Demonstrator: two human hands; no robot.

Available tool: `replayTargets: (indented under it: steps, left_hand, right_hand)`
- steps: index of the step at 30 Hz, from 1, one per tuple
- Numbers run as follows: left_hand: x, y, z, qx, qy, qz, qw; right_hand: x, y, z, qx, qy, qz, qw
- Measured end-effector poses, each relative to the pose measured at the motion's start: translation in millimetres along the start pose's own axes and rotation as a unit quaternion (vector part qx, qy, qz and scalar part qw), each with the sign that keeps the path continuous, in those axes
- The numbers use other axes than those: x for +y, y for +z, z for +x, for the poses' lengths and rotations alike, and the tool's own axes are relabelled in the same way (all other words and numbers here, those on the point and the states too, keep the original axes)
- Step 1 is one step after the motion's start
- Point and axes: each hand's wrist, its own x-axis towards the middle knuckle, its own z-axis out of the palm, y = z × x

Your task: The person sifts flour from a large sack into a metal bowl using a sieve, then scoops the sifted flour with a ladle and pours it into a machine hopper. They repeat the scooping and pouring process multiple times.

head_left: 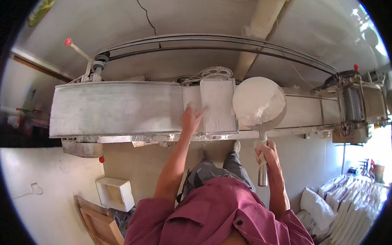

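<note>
My right hand [267,153] is wrapped around the metal handle of a large round scoop [272,114]. White powder [254,97] fills most of the scoop's bowl, which is level with the bench-like machine and right of its middle. Over the middle of that machine, my left hand [193,118] is open, its fingers stretched forward and somewhat blurred. They reach the gap beside a pale rectangular plate [218,104], near its left edge. Whether the fingertips touch the surface I cannot tell. Left of this hand runs a long, whitish, dusty belt [119,107].
A roller unit [354,102] stands at the machine's right end. Long rails [216,42] and a toothed wheel [216,72] lie behind. Stacked white sacks [353,205] fill the lower right. A white box [115,194] and wooden frames [99,223] are on the lower left.
</note>
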Motion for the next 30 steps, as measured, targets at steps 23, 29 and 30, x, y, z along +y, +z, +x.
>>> replayTargets:
  steps: [23, 29, 30]
  left_hand:
    - [-96, -57, 27, -0.065, -0.139, -0.536, 0.830]
    - [-73, -67, 23, -0.062, -0.139, -0.545, 0.824]
    - [-70, -68, 21, -0.061, -0.135, -0.549, 0.823]
  right_hand:
    - [44, 61, -4, 0.122, -0.122, -0.174, 0.970]
    - [56, 76, -1, 0.185, -0.176, -0.248, 0.935]
    - [56, 78, -2, 0.185, -0.171, -0.245, 0.936]
